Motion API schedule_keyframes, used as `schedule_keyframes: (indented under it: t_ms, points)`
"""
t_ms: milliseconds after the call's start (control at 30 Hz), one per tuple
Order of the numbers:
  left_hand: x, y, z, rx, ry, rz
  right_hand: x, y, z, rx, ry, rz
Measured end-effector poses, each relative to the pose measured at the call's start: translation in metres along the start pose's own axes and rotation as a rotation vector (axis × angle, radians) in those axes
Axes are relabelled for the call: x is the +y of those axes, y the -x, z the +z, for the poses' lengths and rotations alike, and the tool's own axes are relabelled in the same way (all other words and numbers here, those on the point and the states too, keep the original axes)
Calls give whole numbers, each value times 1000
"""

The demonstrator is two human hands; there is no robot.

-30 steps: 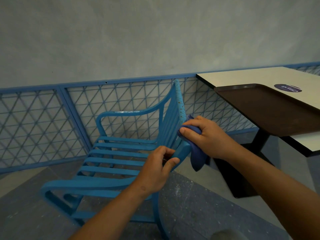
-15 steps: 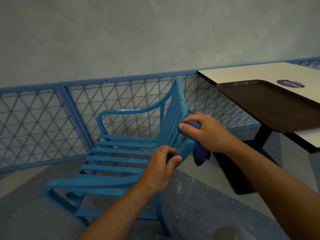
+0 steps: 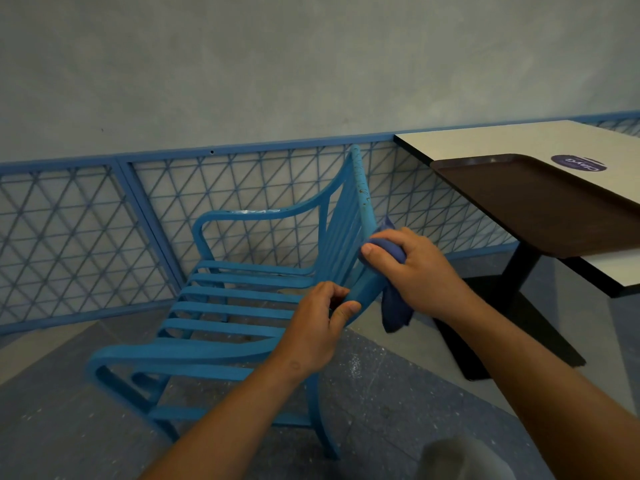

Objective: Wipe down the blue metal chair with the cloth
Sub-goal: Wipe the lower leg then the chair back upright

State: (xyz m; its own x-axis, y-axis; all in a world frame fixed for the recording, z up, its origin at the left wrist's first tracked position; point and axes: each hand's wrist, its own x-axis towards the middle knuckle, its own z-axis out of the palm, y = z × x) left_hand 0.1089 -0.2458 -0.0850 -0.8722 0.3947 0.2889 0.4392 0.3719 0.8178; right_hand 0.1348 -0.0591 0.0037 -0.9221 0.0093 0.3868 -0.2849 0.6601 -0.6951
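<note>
The blue metal chair with slatted seat and back stands in the middle, its back rail turned toward me. My left hand grips the near end of the top back rail. My right hand holds a dark blue cloth bunched against the outer side of that rail, a little above my left hand. The cloth's loose end hangs down below my right hand. Rust-coloured specks show higher up on the rail.
A white table on a black pedestal base stands close on the right, with a brown tray jutting over its edge. A blue mesh fence runs behind the chair along a grey wall. The floor is speckled grey-blue.
My right hand with the cloth has slid slightly up the back rail. My left hand keeps its grip on the rail's near end.
</note>
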Motion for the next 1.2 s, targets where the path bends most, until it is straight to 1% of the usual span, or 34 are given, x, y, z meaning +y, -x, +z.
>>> schedule_keyframes:
  t_ms: [133,300,367,500,700,800,900,967,1100,1133,1200]
  points:
    - [0,-2,0,-18,-9,-9,1,-13,-1,-11,-113,48]
    - [4,-1,-2,-30,-21,-51,26,-80,3,19,-70,142]
    - [5,0,-3,-28,-17,-57,29,-95,6,26,-94,184]
    - [5,3,-3,-15,-22,-37,25,-79,11,69,-160,199]
    - [-2,6,-2,-5,-2,-7,1,-9,9,33,-218,75]
    - [0,2,0,1,-11,-6,2,-13,6,30,-258,108]
    - [3,-2,0,-14,-22,-23,12,-44,5,45,-259,175]
    - [6,-2,-2,-27,-1,-39,22,-72,6,47,-199,199]
    - [20,-5,-15,-132,86,-86,35,-111,8,64,-147,221]
    - [29,-7,-18,-141,117,-89,37,-114,9,70,-145,217]
    - [50,-16,-18,-108,201,-100,37,-110,11,88,-143,206]
